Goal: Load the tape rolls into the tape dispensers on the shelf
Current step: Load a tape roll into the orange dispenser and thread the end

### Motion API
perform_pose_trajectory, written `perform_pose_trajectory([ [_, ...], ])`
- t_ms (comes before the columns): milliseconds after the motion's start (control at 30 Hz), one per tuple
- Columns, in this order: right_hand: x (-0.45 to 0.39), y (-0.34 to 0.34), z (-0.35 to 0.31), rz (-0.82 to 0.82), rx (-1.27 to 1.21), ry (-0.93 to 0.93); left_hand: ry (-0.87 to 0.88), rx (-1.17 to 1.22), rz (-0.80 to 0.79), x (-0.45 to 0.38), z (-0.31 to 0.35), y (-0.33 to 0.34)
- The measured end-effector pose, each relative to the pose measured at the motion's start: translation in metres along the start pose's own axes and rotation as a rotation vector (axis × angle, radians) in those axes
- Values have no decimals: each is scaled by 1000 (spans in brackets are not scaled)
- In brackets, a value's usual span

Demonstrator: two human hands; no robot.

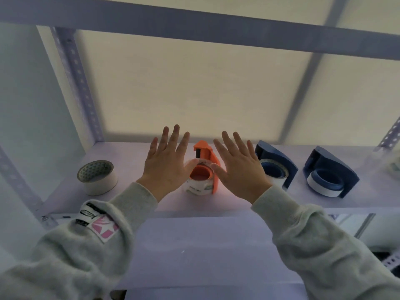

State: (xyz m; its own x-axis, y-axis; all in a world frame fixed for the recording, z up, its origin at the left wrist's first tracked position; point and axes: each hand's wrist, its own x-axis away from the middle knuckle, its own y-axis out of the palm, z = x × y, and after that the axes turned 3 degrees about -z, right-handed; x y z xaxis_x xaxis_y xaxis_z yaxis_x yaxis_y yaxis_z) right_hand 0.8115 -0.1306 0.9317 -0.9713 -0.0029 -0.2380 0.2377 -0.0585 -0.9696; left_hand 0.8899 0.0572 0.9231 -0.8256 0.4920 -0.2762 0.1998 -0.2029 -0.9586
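An orange tape dispenser (207, 156) lies on the shelf (134, 191) with a white tape roll (198, 188) seated on its hub. My left hand (166, 161) hovers flat just left of it, fingers spread, holding nothing. My right hand (240, 167) hovers flat just right of it, also spread and holding nothing. A loose white tape roll (98, 177) stands at the shelf's left. Two blue dispensers, one (276, 165) and another (330, 174), sit to the right, each with a white roll in it.
The shelf's perforated metal uprights (75, 83) rise at the left and far right. A crossbeam (194, 27) of the shelf above runs overhead. A pale back panel (194, 87) closes the rear. A blurred object (395, 165) sits at the far right edge.
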Motion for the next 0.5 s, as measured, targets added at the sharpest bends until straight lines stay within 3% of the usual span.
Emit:
perform_pose_trajectory([
  [300,31,-5,54,55,-22,101,92,29,81,-14,62,-8],
  [500,53,-9,149,110,15,108,109,-31,88,-44,155,7],
])
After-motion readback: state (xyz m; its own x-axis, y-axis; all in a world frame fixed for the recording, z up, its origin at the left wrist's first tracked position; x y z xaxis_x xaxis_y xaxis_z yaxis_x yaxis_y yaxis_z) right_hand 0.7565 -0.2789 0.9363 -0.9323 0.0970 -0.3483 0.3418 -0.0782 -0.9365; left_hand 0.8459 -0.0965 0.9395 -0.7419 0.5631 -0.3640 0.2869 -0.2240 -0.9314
